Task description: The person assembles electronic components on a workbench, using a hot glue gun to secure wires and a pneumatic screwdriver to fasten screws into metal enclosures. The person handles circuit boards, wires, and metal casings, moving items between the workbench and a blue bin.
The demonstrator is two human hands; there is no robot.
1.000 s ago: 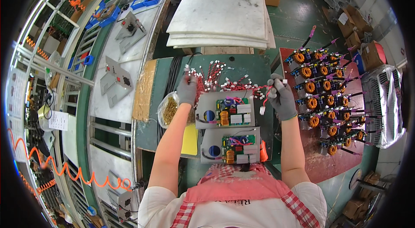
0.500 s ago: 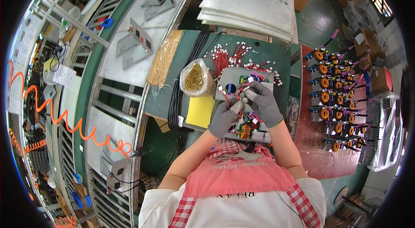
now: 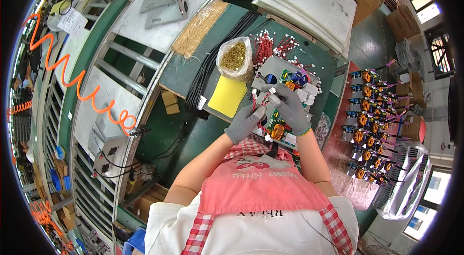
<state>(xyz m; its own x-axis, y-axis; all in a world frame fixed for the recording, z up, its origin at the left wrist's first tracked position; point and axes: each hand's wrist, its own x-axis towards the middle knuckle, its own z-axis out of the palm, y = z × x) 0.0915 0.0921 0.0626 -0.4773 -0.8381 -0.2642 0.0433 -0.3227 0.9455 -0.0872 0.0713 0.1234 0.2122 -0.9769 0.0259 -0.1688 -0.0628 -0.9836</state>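
Note:
Both my hands wear grey gloves and meet over a grey metal plate [image 3: 273, 67]. My left hand [image 3: 245, 123] pinches a twisted red-and-black wire lead [image 3: 265, 102] between thumb and fingers. Close beside it, my right hand [image 3: 291, 110] has its fingers closed on the same lead, near a white connector [image 3: 272, 90]. Beneath the hands lies a green circuit board [image 3: 273, 120] with a copper coil [image 3: 277, 132] at its near end and blue capacitors [image 3: 299, 78] at its far end. My fingers cover the middle of the board.
A bag of brass-coloured small parts [image 3: 234, 57], yellow sheets [image 3: 225, 96] and black cables [image 3: 211, 64] lie left of the plate. Red wire leads [image 3: 263, 46] are heaped behind it. Rows of coil boards [image 3: 366, 132] fill the red table at right. White slabs [image 3: 307, 1] are stacked beyond.
The view has turned, so the bench appears tilted. My hands have spread slightly along the lead, and more of the circuit board shows between and beyond them.

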